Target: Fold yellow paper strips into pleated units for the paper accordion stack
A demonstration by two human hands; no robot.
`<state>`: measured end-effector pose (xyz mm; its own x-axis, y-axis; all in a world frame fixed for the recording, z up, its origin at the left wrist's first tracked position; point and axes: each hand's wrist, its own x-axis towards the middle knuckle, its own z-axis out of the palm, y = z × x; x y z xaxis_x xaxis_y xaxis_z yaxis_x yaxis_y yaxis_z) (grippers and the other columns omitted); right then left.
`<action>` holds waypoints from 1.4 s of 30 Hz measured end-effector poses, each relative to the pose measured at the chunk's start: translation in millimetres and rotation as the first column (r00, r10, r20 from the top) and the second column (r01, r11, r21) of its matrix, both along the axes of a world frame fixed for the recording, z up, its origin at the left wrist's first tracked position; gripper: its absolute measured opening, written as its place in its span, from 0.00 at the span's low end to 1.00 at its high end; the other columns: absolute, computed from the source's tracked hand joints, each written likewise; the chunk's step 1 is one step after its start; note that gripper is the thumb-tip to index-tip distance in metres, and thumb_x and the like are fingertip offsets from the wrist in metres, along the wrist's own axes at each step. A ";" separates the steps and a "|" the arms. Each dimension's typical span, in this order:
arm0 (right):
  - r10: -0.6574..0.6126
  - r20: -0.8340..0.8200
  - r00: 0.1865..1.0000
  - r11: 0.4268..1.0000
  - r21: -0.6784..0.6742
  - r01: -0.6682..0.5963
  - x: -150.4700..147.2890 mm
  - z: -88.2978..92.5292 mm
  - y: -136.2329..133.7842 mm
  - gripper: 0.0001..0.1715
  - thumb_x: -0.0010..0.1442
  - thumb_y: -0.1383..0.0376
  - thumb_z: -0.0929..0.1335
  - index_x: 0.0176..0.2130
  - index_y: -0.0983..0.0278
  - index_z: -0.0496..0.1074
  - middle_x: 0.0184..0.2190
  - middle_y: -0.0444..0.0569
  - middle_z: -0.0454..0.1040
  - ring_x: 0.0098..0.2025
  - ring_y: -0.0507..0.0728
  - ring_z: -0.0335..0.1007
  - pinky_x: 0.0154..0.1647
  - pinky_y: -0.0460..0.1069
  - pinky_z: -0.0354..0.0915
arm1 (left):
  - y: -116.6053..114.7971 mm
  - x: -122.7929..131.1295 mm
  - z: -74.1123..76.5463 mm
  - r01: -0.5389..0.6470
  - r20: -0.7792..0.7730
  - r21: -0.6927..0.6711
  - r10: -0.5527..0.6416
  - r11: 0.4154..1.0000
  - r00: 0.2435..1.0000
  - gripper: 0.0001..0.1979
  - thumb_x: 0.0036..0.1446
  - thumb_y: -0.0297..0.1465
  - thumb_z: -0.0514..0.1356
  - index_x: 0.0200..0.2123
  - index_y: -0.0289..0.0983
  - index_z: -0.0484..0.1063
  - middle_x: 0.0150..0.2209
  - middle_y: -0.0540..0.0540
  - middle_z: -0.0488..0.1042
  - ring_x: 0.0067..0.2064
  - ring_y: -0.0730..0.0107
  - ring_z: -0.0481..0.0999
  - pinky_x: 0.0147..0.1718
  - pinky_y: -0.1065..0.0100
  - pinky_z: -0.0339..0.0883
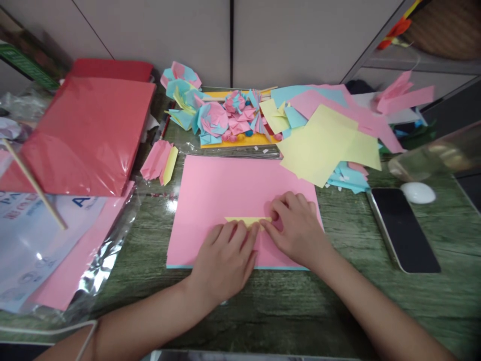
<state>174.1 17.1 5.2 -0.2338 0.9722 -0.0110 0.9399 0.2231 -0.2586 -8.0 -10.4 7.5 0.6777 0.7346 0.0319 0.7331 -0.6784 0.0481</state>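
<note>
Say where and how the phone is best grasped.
Likely by the long edges of the phone, toward its near end, from above on the near side: it lies flat, screen up, and a white oval object sits by its far right corner.

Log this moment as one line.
left hand: touching yellow paper strip | right hand: touching strip's right end | under strip: pink sheet | right of sheet: phone

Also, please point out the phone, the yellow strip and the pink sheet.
Phone (405, 229), head view: middle of its dark screen.
Yellow strip (249, 220), head view: uncovered part near its far edge.
Pink sheet (242, 185), head view: bare area beyond the strip.
</note>
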 end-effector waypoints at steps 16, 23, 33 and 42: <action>-0.005 0.043 0.999 1.000 -0.022 0.006 -0.1 -1.2 -1.2 0.11 0.56 0.57 0.62 0.31 0.62 0.63 0.36 0.49 0.62 0.39 0.59 0.55 0.37 0.53 0.49 | -5.8 -0.7 -3.3 0.005 -0.074 0.165 0.008 0.986 0.997 0.21 0.62 0.34 0.46 0.53 0.27 0.62 0.45 0.38 0.70 0.45 0.58 0.69 0.42 0.60 0.60; -0.017 0.032 0.999 1.000 -0.009 0.017 -1.8 -3.5 -1.3 0.10 0.56 0.57 0.62 0.32 0.61 0.64 0.36 0.49 0.63 0.40 0.60 0.55 0.36 0.53 0.48 | -7.5 3.0 -4.4 -0.002 -0.142 0.125 0.020 0.992 0.990 0.22 0.63 0.34 0.44 0.55 0.28 0.59 0.47 0.36 0.68 0.46 0.57 0.68 0.41 0.59 0.61; -0.019 -0.065 0.998 0.998 -0.063 0.015 4.2 -3.4 1.0 0.08 0.55 0.59 0.63 0.33 0.61 0.63 0.35 0.48 0.63 0.39 0.59 0.56 0.37 0.53 0.50 | -5.8 -0.2 -2.3 0.000 -0.113 0.091 0.010 0.996 0.994 0.24 0.62 0.39 0.45 0.56 0.31 0.58 0.46 0.38 0.68 0.45 0.56 0.67 0.38 0.60 0.62; 0.005 -0.115 0.993 0.996 -0.086 -0.015 7.6 -2.6 2.8 0.06 0.56 0.60 0.64 0.33 0.60 0.63 0.35 0.47 0.64 0.40 0.59 0.57 0.38 0.53 0.51 | -8.9 -1.8 -5.9 -0.004 -0.040 0.163 0.011 0.987 0.999 0.25 0.61 0.37 0.47 0.52 0.22 0.63 0.47 0.33 0.69 0.47 0.54 0.67 0.42 0.59 0.60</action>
